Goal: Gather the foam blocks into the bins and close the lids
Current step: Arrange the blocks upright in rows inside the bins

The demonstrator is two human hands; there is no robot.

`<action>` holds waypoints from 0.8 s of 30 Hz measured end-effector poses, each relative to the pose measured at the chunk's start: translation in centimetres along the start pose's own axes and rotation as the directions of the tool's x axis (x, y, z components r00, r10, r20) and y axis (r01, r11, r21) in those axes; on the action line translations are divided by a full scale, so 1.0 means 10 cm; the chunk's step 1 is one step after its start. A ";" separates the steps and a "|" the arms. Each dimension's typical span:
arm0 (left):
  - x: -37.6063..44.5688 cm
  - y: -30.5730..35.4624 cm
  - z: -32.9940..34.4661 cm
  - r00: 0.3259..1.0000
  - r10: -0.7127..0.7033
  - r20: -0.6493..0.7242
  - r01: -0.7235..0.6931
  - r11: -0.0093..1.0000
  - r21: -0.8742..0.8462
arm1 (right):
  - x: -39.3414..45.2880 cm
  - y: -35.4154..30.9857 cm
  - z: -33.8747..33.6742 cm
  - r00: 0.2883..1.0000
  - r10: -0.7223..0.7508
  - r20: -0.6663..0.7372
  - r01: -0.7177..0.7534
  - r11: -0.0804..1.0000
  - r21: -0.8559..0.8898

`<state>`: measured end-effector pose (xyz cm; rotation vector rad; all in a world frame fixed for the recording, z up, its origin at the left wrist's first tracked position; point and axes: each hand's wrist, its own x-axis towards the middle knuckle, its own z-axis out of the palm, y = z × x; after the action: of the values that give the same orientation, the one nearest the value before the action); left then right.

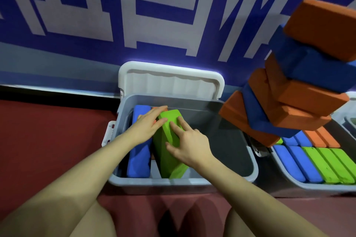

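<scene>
Head view: your right hand (189, 145) and left hand (149, 124), fingers straight and spread, press flat on a green foam block (169, 152) standing on edge inside the grey bin (248, 161) on the red floor (48, 125). The block's long axis runs away from you, tilted, its far end under your left fingertips, so the left hand is nearer that end. Just left of it a blue block (139, 152) stands on edge; an orange block (154, 108) behind your left hand is mostly hidden. The bin's lid (171, 81) stands open against the wall. Right, a leaning stack of blocks (300, 82) overhangs a second bin (289, 179), cut off by the frame.
</scene>
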<state>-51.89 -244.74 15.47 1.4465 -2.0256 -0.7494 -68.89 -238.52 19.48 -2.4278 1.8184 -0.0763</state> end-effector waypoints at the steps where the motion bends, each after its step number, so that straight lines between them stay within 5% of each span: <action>1: -0.02 -0.03 0.01 1.000 -0.011 -0.003 0.012 0.999 0.047 | 0.00 -0.03 0.04 1.000 0.009 0.000 -0.009 1.000 0.013; 9: -0.07 -0.26 0.25 0.975 -0.181 0.127 0.106 0.885 0.453 | 0.02 -0.13 0.57 0.990 0.105 0.094 -0.114 0.988 0.103; 12: -0.13 -0.36 0.37 0.951 -0.264 0.160 0.158 0.861 0.483 | 0.03 -0.15 0.74 0.987 0.107 0.119 -0.121 0.985 0.119; 17: -0.34 -0.62 0.56 0.920 -0.390 0.028 0.336 0.825 0.454 | 0.11 -0.12 0.94 0.983 0.096 0.155 -0.118 0.983 0.142; 24: -0.40 -0.84 0.64 0.945 -0.326 0.044 0.232 0.756 0.612 | 0.14 -0.07 1.11 0.996 0.052 0.078 -0.065 0.983 0.169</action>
<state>-49.72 -242.33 4.66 2.1489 -2.3136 -0.3233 -66.66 -239.06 8.53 -2.2298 1.7720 -0.1319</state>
